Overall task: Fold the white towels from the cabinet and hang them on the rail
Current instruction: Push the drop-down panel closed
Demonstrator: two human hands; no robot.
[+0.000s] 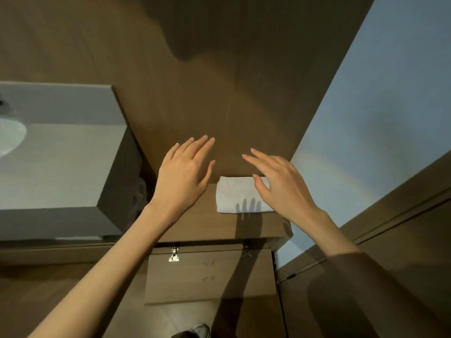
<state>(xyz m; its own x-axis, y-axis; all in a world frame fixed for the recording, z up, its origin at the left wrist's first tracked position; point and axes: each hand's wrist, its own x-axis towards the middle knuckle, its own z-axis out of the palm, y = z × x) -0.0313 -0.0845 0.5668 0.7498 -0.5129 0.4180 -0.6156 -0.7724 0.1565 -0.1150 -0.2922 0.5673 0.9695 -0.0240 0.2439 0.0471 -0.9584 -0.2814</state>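
- A folded white towel (234, 196) lies flat on a brown wooden ledge (195, 225), its far edge against the wooden wall panel (219, 69) that rises behind it.
- The left hand (183, 176) is just to the left of the towel, palm down, fingers straight and slightly spread. It holds nothing, and its fingertips reach past the towel's far edge, in front of the panel.
- The right hand (280, 184) is over the towel's right end and hides that corner. Its fingers are stretched out and fanned, the thumb pointing toward the towel's middle, and it grips nothing.
- A finger-shaped shadow (246, 206) falls on the towel's near edge, apart from the right hand itself. I cannot tell whether either hand touches the towel or the ledge.
- Below the towel, under the ledge, a cabinet door (210, 276) hangs open, with a metal hinge (173, 256) at its upper left corner and a second one at its upper right.
- Well to the left of the towel sits a pale grey countertop (61, 162), with the rim of a white basin (9, 137) at its far left.
- To the right of the towel a pale blue wall (378, 118) runs upward, bordered lower down by dark wooden trim (402, 228).
- Far below the towel, at the bottom edge of the view, the tip of a shoe (201, 331) shows.
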